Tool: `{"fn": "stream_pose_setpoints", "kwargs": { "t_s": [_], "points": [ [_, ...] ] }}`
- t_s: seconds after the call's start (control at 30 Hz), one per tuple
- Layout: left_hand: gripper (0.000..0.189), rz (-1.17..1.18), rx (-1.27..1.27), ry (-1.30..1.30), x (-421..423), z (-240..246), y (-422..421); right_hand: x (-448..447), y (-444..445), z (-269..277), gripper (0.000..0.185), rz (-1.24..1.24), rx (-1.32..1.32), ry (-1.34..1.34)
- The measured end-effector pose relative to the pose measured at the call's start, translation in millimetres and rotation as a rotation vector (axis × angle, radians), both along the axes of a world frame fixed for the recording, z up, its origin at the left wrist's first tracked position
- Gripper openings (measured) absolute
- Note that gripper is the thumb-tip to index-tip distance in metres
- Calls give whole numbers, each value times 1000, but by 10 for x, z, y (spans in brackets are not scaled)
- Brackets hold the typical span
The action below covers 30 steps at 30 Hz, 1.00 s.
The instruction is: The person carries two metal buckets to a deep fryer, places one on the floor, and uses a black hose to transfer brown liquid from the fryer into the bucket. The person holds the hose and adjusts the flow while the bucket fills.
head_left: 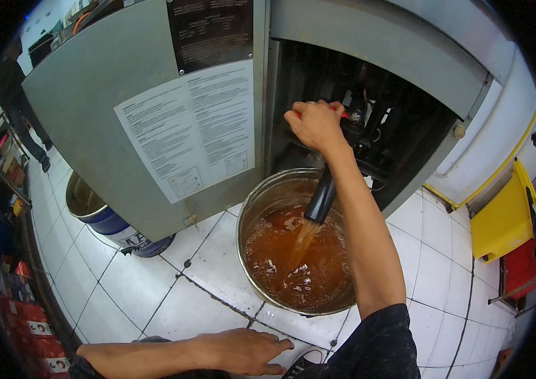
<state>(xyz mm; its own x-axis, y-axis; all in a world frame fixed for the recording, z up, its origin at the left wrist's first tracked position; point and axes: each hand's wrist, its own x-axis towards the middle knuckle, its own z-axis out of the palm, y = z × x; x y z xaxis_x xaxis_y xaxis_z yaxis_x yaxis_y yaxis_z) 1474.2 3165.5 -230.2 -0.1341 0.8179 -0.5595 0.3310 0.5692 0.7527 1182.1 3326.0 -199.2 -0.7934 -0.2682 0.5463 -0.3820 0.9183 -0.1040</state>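
My right hand (317, 124) is closed around a red valve handle (340, 110) inside the open lower compartment of a grey metal cabinet, which looks like a deep fryer. Below my forearm a black drain pipe (321, 199) slants down. Amber-brown liquid (303, 244) that looks like cooking oil streams from its end into a round metal pot (244, 237), foaming along the edge. My left hand (244, 351) hangs over the floor in front of the pot, near my shoe (308, 362); its fingers are apart and it holds nothing.
The cabinet door (93, 94), bearing printed sheets, stands swung out to the left. Partly behind it is a blue bucket (116, 227). A yellow plastic item (504, 215) stands at right on the white tiled floor (211, 303). A person (17, 104) is at far left, beyond red packages (36, 331).
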Motion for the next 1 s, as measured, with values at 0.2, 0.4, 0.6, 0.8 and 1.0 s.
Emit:
{"fn": "stream_pose_setpoints", "kwargs": {
  "t_s": [0.2, 0.4, 0.6, 0.8, 1.0],
  "points": [
    [62, -2, -2, -15, -4, -15, 1, 17, 17, 38, 39, 18, 11, -78],
    [63, 0, 19, 4, 15, -40, -13, 44, 15, 56, 39, 27, 10, -83],
    [63, -7, -1, -18, 3, -37, -1, 44, 31, 45, 39, 37, 4, -61],
    [63, -2, -9, -18, 5, -40, -8, 42, 31, 27, 39, 34, 0, -32],
    [62, -12, 18, 0, 12, -81, -5, 53, 43, 26, 38, 62, -4, -29]
  ]
}}
